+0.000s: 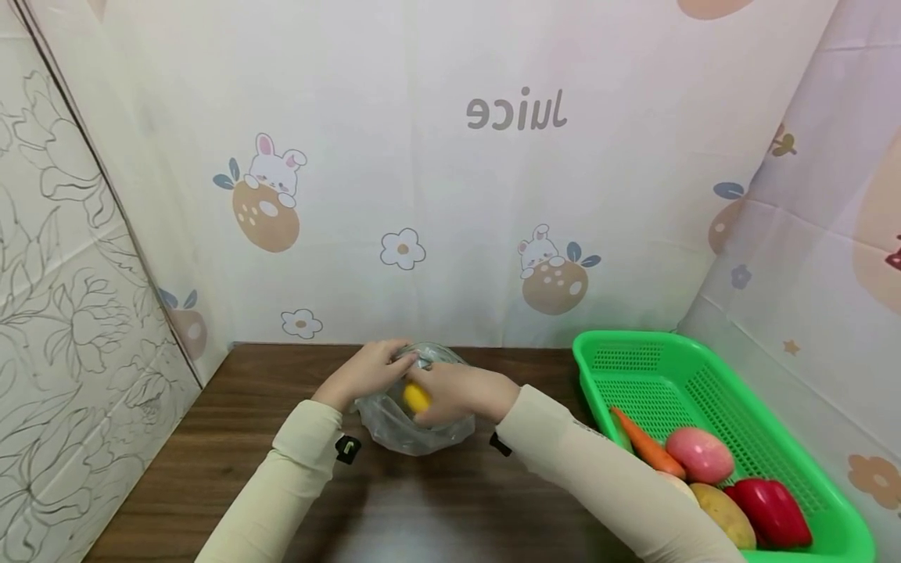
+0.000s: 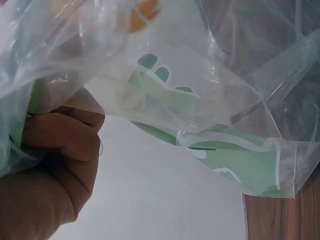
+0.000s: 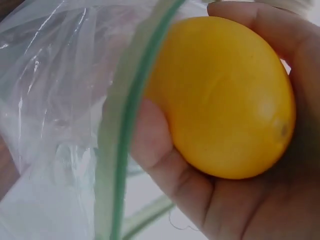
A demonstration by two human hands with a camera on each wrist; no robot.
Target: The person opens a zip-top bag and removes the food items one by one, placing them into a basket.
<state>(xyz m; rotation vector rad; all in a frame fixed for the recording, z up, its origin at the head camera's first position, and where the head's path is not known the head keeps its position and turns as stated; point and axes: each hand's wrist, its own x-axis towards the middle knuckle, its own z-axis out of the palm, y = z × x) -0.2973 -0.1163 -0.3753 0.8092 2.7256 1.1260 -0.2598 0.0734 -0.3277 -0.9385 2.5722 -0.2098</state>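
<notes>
A clear zip bag [image 1: 415,434] with a green seal strip and green print is held above the table. My left hand [image 1: 373,369] grips its edge on the left side; curled fingers show through the film in the left wrist view [image 2: 65,155]. My right hand [image 1: 457,391] holds a smooth yellow fruit, lemon-like [image 3: 225,100], between thumb and fingers. The fruit is at the bag's mouth, and the green seal strip [image 3: 130,120] crosses in front of it in the right wrist view. Some fingertips of the right hand lie behind the strip.
A green plastic basket [image 1: 704,360] stands at the right, holding a carrot [image 1: 647,446], a pink round fruit [image 1: 700,455], a red bell pepper [image 1: 770,512] and a potato [image 1: 725,516]. A patterned curtain [image 1: 450,195] hangs behind the brown wooden table [image 1: 211,461].
</notes>
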